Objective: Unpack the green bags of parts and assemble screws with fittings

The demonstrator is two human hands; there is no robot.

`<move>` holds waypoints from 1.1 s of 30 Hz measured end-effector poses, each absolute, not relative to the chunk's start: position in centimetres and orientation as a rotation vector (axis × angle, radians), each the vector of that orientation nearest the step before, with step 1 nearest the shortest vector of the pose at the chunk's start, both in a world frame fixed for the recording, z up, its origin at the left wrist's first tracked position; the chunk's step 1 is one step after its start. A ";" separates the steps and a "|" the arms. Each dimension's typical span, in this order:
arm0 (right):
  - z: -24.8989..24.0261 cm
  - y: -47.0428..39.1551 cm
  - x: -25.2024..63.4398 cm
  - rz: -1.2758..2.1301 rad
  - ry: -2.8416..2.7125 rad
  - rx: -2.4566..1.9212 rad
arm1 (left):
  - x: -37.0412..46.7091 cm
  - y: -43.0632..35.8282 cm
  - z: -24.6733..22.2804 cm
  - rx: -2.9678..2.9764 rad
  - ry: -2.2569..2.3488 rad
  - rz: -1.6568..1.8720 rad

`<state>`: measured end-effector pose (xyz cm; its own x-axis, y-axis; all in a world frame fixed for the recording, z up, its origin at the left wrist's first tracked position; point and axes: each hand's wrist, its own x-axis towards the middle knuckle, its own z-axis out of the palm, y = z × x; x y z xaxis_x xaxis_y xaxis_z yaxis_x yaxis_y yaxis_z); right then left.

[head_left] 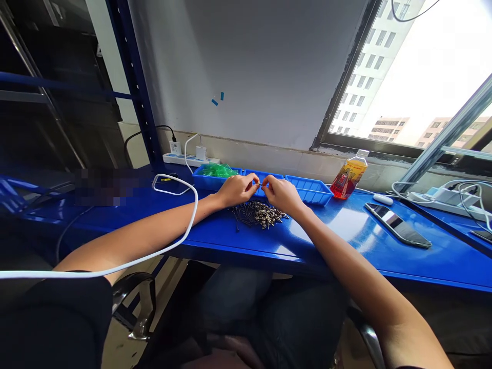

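Note:
My left hand (236, 189) and my right hand (283, 195) meet over the desk, fingertips pinched close together. Between them is a small thin metal piece (260, 184), too small to tell its exact kind. Both hands appear closed on it. Just below them lies a loose pile of small metal hardware: dark thin screws (243, 213) on the left and shiny brass-coloured pieces (267, 215) on the right. Directly behind the hands stands a row of blue plastic bins (309, 190). The left bin holds crumpled green plastic (217, 170); my hands partly hide the middle one.
A bottle of red drink (349, 175) stands right of the bins. Farther right lie a phone (397, 224) and a white power strip (442, 197) with cables. A white cable (194, 215) loops across the view over my left forearm. Another power strip (184, 160) sits against the wall.

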<state>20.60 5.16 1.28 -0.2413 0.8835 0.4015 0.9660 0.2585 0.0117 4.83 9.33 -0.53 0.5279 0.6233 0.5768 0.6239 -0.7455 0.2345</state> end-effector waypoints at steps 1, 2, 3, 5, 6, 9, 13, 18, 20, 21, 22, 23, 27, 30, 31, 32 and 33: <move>1.3 5.2 20.6 -0.373 -2.220 -1.706 | 4.8 9.3 -0.5 -2.748 -1.116 -1.031; 1.2 5.2 20.6 -0.376 -2.219 -1.711 | 4.9 9.3 -0.6 -2.749 -1.113 -1.028; 1.2 5.2 20.6 -0.378 -2.219 -1.712 | 4.9 9.3 -0.6 -2.752 -1.111 -1.027; 1.3 5.2 20.6 -0.381 -2.221 -1.711 | 4.9 9.3 -0.7 -2.764 -1.114 -1.023; 1.3 5.1 20.6 -0.382 -2.223 -1.711 | 4.9 9.3 -0.7 -2.770 -1.117 -1.019; 1.3 5.0 20.5 -0.377 -2.224 -1.729 | 5.0 9.3 -0.9 -2.783 -1.117 -1.006; 1.2 5.1 20.4 -0.361 -2.224 -1.736 | 5.0 9.3 -0.8 -2.784 -1.109 -0.997; 1.3 5.1 20.5 -0.339 -2.209 -1.742 | 4.9 9.3 -0.7 -2.765 -1.106 -1.000; 1.3 5.1 20.5 -0.331 -2.210 -1.734 | 4.9 9.3 -0.5 -2.751 -1.109 -1.004; 1.3 5.1 20.5 -0.328 -2.214 -1.727 | 4.8 9.3 -0.5 -2.748 -1.109 -1.006; 1.3 5.1 20.5 -0.324 -2.222 -1.717 | 4.8 9.3 -0.4 -2.749 -1.107 -1.009; 1.3 5.1 20.5 -0.320 -2.231 -1.708 | 4.8 9.3 -0.4 -2.755 -1.100 -1.011; 1.3 5.1 20.6 -0.309 -2.270 -1.677 | 4.7 9.3 -0.3 -2.832 -1.042 -1.005; 1.3 5.0 20.6 -0.306 -2.287 -1.677 | 4.5 9.4 -0.2 -2.885 -1.022 -0.991; 1.3 5.0 20.6 -0.308 -2.290 -1.677 | 4.5 9.4 -0.2 -2.887 -1.027 -0.988; 1.3 5.0 20.6 -0.311 -2.290 -1.679 | 4.5 9.5 -0.2 -2.884 -1.035 -0.986; 1.3 5.0 20.6 -0.315 -2.291 -1.682 | 4.5 9.5 -0.2 -2.878 -1.044 -0.982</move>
